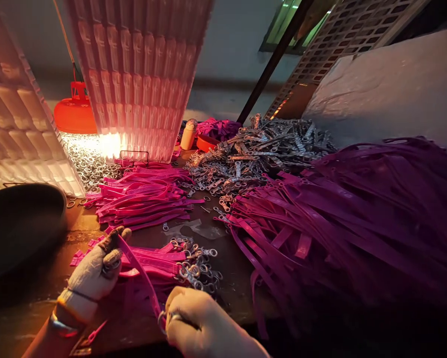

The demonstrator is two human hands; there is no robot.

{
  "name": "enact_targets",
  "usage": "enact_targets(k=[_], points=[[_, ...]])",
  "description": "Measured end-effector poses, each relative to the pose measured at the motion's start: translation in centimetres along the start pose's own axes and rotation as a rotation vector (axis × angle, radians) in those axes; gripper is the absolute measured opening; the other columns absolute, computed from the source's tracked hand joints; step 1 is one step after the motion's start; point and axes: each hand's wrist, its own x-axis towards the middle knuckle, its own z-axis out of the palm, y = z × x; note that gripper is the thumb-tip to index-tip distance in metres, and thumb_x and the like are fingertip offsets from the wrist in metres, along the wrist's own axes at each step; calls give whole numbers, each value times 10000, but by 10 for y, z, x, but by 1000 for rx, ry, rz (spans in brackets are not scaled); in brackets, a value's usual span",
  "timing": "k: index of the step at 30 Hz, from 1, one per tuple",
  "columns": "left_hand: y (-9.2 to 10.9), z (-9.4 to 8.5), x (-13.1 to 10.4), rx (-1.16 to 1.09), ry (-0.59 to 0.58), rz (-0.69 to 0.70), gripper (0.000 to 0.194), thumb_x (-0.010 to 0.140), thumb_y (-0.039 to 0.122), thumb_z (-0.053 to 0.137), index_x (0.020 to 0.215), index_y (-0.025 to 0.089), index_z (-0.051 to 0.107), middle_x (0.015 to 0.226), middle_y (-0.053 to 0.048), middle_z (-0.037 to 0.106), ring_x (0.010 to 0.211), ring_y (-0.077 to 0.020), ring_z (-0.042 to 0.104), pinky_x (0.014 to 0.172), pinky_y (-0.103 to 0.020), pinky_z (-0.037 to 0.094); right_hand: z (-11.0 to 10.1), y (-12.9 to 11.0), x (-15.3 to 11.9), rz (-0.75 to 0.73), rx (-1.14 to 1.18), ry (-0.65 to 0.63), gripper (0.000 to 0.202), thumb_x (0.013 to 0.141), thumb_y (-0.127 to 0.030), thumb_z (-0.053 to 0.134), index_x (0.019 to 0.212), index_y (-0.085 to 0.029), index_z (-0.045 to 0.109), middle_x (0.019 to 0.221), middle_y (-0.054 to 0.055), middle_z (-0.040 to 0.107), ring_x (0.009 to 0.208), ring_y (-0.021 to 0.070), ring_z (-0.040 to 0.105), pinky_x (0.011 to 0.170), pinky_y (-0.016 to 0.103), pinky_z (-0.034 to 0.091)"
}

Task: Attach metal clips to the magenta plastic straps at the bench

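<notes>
My left hand (92, 273), in a pale work glove with dark-stained fingertips, pinches the upper end of a pink strap (139, 266). The strap runs down and right to my bare right hand (197, 320), which is closed at its lower end. A metal ring (162, 321) shows beside the right fingertips; what else they grip is hidden. Behind both hands lies a bundle of pink straps (156, 261), their metal rings and swivel clips (197, 268) pointing right.
Further back are more pink straps (141, 194), a heap of metal clips (261, 149) and loose rings (92, 164) under a red lamp (74, 113). Long purple straps (339, 209) fill the right side. A dark round pan (22, 223) stands left, near translucent ribbed panels (137, 64).
</notes>
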Motion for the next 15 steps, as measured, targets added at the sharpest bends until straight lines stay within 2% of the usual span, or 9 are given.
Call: enact_targets(k=[2, 4, 6, 8, 10, 13, 15], points=[[7, -3, -6, 15, 36, 52, 321, 680, 50, 745, 944, 229, 717, 780, -13, 660, 628, -116, 514, 523, -177, 438, 9, 11, -5, -29, 46, -66, 148, 802, -129, 596, 680, -214, 600, 847, -11, 676, 745, 128, 623, 643, 212, 459], [13, 2, -15, 23, 3, 29, 244, 726, 183, 750, 967, 206, 720, 638, 4, 591, 510, -96, 441, 443, -180, 364, 10, 13, 0, -111, 42, -72, 123, 875, -187, 607, 772, -229, 660, 888, -5, 684, 800, 140, 638, 693, 221, 476], [15, 11, -24, 36, -75, -56, 214, 824, 381, 691, 913, 186, 702, 481, 47, 434, 400, -73, 305, 379, -182, 250, 4, 8, 14, -219, -22, 16, 144, 959, -234, 563, 937, -247, 705, 932, 2, 704, 852, 150, 646, 759, 241, 475], [14, 22, -32, 63, -152, -97, 343, 883, 514, 613, 794, 184, 644, 414, 71, 323, 360, -65, 228, 365, -188, 192, -3, 0, 33, -333, -187, 167, 207, 1002, -254, 528, 1128, -251, 693, 949, 17, 721, 870, 169, 645, 794, 274, 455], [11, 30, -37, 96, -208, -106, 421, 907, 564, 575, 713, 191, 572, 403, 65, 325, 354, -67, 241, 372, -197, 201, -7, -7, 51, -417, -463, 276, 267, 1003, -234, 522, 1235, -231, 653, 911, 38, 711, 834, 197, 622, 761, 312, 418], [5, 32, -39, 176, -210, -93, 453, 922, 568, 551, 672, 192, 521, 426, 43, 383, 364, -73, 292, 381, -201, 228, -4, -10, 67, -447, -859, 304, 229, 972, -163, 493, 1135, -196, 651, 822, 51, 647, 743, 215, 544, 655, 337, 318], [4, 29, -39, 246, -207, -79, 442, 920, 555, 555, 678, 187, 530, 449, 34, 415, 369, -70, 312, 382, -197, 233, 1, -9, 69, -473, -990, 292, 172, 933, -142, 503, 1043, -180, 629, 800, 52, 614, 700, 213, 506, 615, 346, 263]])
